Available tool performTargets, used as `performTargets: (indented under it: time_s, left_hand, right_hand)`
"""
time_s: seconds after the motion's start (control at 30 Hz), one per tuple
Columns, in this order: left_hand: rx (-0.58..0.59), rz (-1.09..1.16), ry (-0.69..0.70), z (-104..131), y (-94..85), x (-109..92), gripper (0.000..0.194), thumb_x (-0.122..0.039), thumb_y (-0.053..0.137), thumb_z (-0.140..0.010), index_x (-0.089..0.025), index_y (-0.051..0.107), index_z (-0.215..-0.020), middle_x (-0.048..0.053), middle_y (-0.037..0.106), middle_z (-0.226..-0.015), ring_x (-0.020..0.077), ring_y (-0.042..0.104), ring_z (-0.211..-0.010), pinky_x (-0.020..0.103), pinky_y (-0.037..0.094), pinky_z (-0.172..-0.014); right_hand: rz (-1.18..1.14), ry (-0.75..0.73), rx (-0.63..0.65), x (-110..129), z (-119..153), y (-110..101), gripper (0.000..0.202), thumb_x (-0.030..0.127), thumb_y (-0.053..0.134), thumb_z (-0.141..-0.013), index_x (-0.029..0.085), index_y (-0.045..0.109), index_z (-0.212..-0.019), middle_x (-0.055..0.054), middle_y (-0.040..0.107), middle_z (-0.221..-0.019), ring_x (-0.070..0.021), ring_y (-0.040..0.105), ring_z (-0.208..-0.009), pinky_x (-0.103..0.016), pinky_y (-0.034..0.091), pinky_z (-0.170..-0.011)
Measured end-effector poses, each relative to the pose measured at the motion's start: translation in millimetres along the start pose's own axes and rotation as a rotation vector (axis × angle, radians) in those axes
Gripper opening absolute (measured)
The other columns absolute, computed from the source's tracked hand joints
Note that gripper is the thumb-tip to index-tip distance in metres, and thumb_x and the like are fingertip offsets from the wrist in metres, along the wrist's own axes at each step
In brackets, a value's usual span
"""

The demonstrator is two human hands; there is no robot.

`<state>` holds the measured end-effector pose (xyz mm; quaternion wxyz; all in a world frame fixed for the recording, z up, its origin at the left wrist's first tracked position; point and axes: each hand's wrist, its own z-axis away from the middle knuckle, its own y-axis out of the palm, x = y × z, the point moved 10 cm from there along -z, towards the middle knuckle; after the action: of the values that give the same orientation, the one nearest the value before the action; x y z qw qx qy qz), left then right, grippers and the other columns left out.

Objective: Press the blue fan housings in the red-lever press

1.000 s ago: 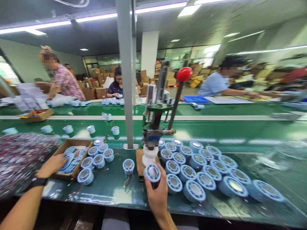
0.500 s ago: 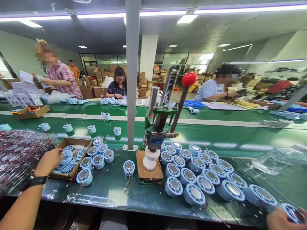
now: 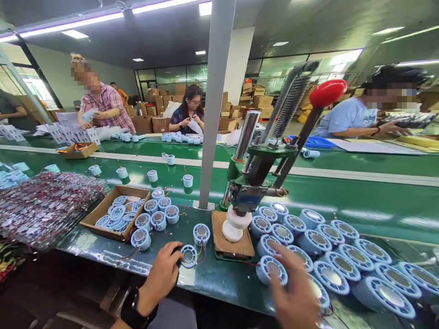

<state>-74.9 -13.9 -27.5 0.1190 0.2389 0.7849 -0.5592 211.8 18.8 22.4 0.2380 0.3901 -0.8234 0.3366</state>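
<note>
My left hand (image 3: 163, 270), with a black band at its wrist, pinches a light-blue slotted ring (image 3: 189, 257) above the table's front edge. Just behind that ring stands one light-blue round unit (image 3: 201, 234) with a metal disc on top and thin coloured wires. My right hand (image 3: 295, 284) is blurred, its fingers apart, over the near left of a large group of similar blue units (image 3: 332, 276); nothing shows in its grasp. Between the hands and farther back is a hand press (image 3: 250, 192) with a red lever knob, its white pads over a brown board (image 3: 219, 233).
A cardboard box (image 3: 89, 223) of blue rings sits left, beside several more units (image 3: 158, 220). A pile of wired parts (image 3: 51, 205) lies far left. A grey post (image 3: 214, 105) rises behind the table. More units stand on the green belt (image 3: 171, 183); people work beyond it.
The view has shifted. My left hand has come from the box of rings to the middle with a ring. My right hand has moved in from the far right, leaving the unit it touched there.
</note>
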Motion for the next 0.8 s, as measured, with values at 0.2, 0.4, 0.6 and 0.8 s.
performTargets:
  time_s: [0.2, 0.4, 0.6, 0.8]
  left_hand:
    - [0.036, 0.053, -0.052, -3, 4.0, 10, 0.047, -0.004, 0.043, -0.076, -0.02, 0.064, -0.116, 0.012, 0.065, -0.129, 0.0279, 0.057, -0.124, 0.052, 0.049, -0.105]
    - [0.056, -0.046, -0.083, -5, 15.5, 1, 0.059, -0.026, 0.07, -0.075, -0.019, 0.058, -0.132, 0.015, 0.064, -0.129, 0.0355, 0.056, -0.121, 0.057, 0.047, -0.102]
    - [0.126, 0.016, -0.059, -6, 18.6, 8, 0.076, -0.012, 0.059, -0.078, -0.026, 0.039, -0.149, 0.011, 0.056, -0.142, 0.0292, 0.05, -0.13, 0.05, 0.045, -0.107]
    - [-0.025, -0.134, -0.178, 8, 6.2, 28, 0.074, -0.03, 0.067, -0.082, -0.022, 0.038, -0.15, 0.016, 0.055, -0.141, 0.0369, 0.05, -0.129, 0.058, 0.043, -0.105]
  right_hand:
    - [-0.013, -0.196, 0.389, 60, 25, 155, 0.048, 0.011, 0.049, -0.087, 0.019, 0.058, -0.133, -0.018, 0.045, -0.146, -0.0343, 0.044, -0.137, -0.054, 0.05, -0.104]
    - [-0.081, -0.234, 0.452, 57, 37, 164, 0.04, 0.007, 0.046, -0.089, 0.023, 0.068, -0.118, -0.015, 0.055, -0.137, -0.0279, 0.056, -0.126, -0.05, 0.054, -0.099]
    - [-0.075, -0.238, 0.421, 48, 57, 112, 0.034, 0.014, 0.048, -0.092, 0.026, 0.066, -0.118, -0.013, 0.057, -0.136, -0.0259, 0.06, -0.121, -0.043, 0.059, -0.093]
    - [-0.15, -0.258, 0.404, 43, 69, 89, 0.032, 0.016, 0.053, -0.092, 0.028, 0.065, -0.119, -0.011, 0.058, -0.135, -0.0244, 0.062, -0.119, -0.038, 0.06, -0.091]
